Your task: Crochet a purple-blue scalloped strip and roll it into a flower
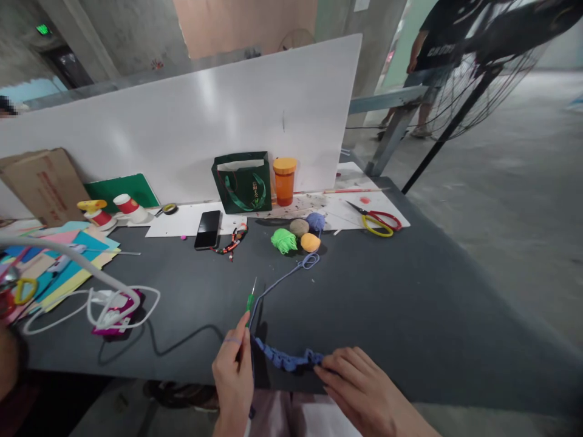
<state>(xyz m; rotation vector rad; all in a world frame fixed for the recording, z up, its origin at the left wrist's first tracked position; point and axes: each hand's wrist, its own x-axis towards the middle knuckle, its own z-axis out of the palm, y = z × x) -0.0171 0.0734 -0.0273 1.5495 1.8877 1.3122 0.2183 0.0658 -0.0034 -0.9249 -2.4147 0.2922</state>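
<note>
My left hand (234,367) is closed around a crochet hook (250,298) with a green handle, its thin metal tip pointing up and away from me. Blue yarn (279,281) runs from beside those fingers to a small loop, near a blue yarn ball (316,221). Between my hands, just over the table's front edge, stretches a strip of blue crochet work (288,360) with a bumpy edge. Its right end is pinched in the fingers of my right hand (357,382). Whether its left end touches my left hand I cannot tell.
Green yarn (284,241) and an orange yarn ball (310,243) lie ahead. Scissors (376,221) rest at the right, a phone (208,230) at the left. A green bag (242,183) and orange jar (285,182) stand by the white partition (182,121). A white cable (82,258) crosses the left side.
</note>
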